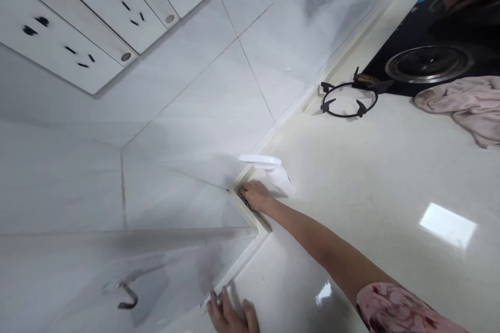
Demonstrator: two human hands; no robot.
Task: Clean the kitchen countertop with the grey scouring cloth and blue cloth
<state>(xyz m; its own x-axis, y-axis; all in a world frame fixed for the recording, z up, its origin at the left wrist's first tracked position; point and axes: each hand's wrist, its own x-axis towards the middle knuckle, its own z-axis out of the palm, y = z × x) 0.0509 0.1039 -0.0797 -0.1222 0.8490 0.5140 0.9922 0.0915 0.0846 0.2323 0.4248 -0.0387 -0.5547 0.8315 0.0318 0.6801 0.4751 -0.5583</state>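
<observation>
Head view. Right hand [254, 195] centre frame, pressed into the wall-desk seam [255, 221]. Grip curled, possibly on a small dark item; cannot tell. White plastic piece [269, 166] just beside it. Left hand [230, 316] bottom centre, flat on the desk [390, 177], grip spread wide and holding nothing.

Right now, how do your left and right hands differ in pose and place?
The right hand is stretched far out, fingers curled at the seam between tiled wall and counter; the left hand lies near, fingers spread flat. The right hand sits beside a white plastic piece; the left hand does not. Both rest on the counter at the foot of the tiled wall.
</observation>
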